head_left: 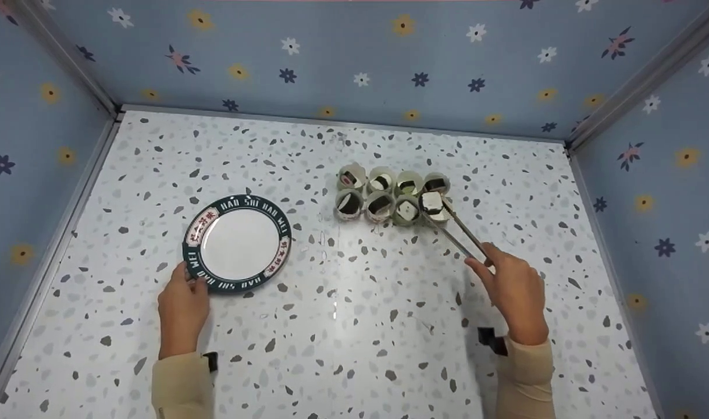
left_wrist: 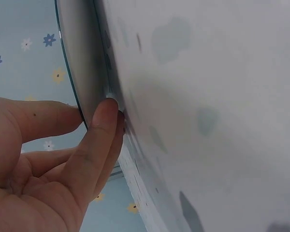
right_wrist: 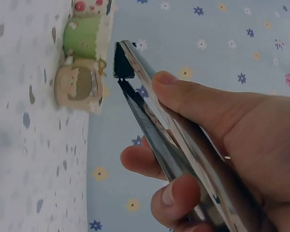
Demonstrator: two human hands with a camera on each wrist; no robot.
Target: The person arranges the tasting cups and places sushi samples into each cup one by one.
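In the head view my left hand (head_left: 182, 305) grips the lower left rim of a round white plate (head_left: 241, 244) with a dark green lettered border. The left wrist view shows the thumb at the rim and the fingers against the plate's underside (left_wrist: 82, 53). My right hand (head_left: 514, 288) holds metal tongs (head_left: 469, 234). Between their toothed tips sits a sushi piece (head_left: 431, 201), white on top with a dark wrap. It is raised off the cups in the right wrist view, where its dark side (right_wrist: 123, 62) shows.
Several small paper cups (head_left: 349, 216) stand in two rows on the speckled table (head_left: 331, 349), with sushi pieces inside most. Blue flowered panels (head_left: 354, 52) wall the back and both sides. One cup (right_wrist: 72, 87) bears a cartoon face.
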